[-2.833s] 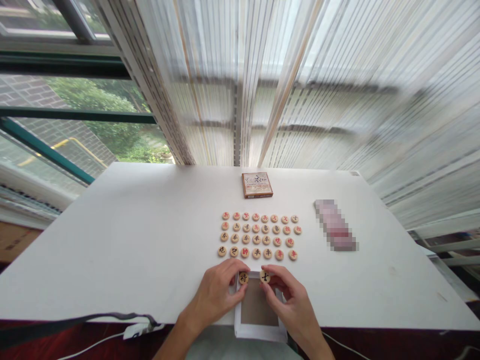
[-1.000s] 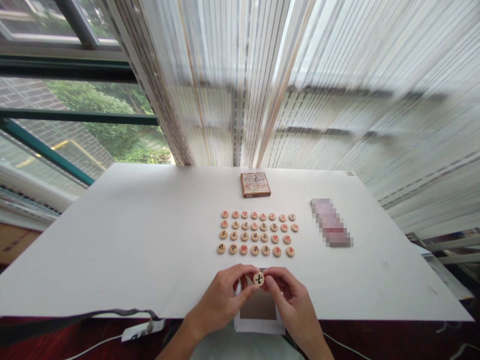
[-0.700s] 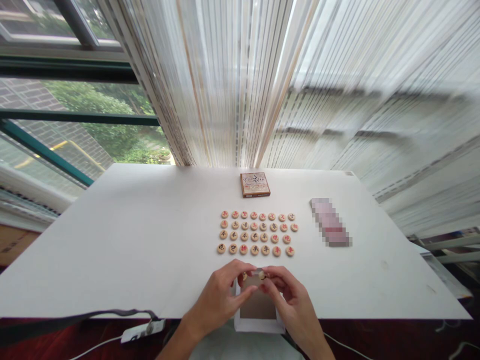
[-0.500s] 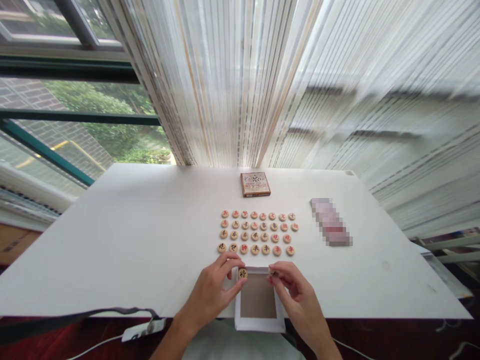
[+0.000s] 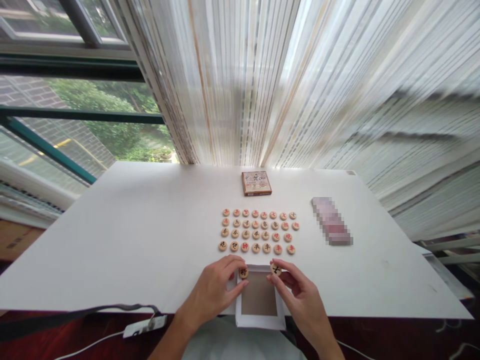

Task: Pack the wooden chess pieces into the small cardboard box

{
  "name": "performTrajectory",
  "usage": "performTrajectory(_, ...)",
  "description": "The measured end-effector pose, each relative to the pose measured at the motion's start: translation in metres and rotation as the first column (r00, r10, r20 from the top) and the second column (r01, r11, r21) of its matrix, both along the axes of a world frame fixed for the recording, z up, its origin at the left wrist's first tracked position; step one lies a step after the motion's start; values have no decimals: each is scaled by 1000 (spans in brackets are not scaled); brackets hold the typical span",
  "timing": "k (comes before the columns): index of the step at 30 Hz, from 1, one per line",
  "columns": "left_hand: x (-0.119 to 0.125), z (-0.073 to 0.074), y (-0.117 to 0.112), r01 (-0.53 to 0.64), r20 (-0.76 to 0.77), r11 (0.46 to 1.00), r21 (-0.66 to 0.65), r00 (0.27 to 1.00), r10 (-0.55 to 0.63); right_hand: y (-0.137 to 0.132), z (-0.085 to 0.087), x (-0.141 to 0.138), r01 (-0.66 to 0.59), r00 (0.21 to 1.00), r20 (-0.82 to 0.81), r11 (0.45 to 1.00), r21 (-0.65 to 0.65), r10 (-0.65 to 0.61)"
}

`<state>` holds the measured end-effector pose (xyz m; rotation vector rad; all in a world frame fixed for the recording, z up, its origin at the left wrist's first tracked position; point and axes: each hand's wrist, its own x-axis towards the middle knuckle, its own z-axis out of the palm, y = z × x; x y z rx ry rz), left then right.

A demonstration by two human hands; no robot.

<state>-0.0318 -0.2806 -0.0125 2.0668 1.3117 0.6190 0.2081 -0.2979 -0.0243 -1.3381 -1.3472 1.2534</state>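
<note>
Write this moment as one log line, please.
left hand: holds disc; right hand: holds another; tray: between hands; remaining discs: four rows

Between the left hand [image 5: 219, 285] and the right hand [image 5: 298, 292] there is an open way down into the white tray [image 5: 260, 321]. Ahead, four rows of round pieces [image 5: 256, 235] obstruct a low passage to the flat box [image 5: 257, 183]. The table [image 5: 142, 235] offers wide free room at left; at right, a pixelated object [image 5: 333, 222] narrows the way.
</note>
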Motion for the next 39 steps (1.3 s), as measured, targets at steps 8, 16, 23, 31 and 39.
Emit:
performTrajectory(8, 2, -3, -3, -45, -2, 999, 17, 999, 45, 2, 6, -4, -26, 998, 57, 995, 94, 21)
performTrajectory(16, 8, -5, -4, -78, -14, 996, 35, 997, 79, 3, 4, -7, -22, 996, 86, 987, 157, 9)
performTrajectory(23, 11, -8, -1, -90, 8, 996, 2, 996, 90, 1, 2, -18, -83, 997, 17, 990, 112, 82)
performTrajectory(31, 12, -11, -2, -101, 34, 995, -12, 994, 102, 3, 7, -31, -175, 983, 75, 977, 120, 167)
performTrajectory(39, 12, -12, -1, -101, 59, 995, -8, 993, 101, 3, 3, -33, -192, 951, 267, 975, 110, 157)
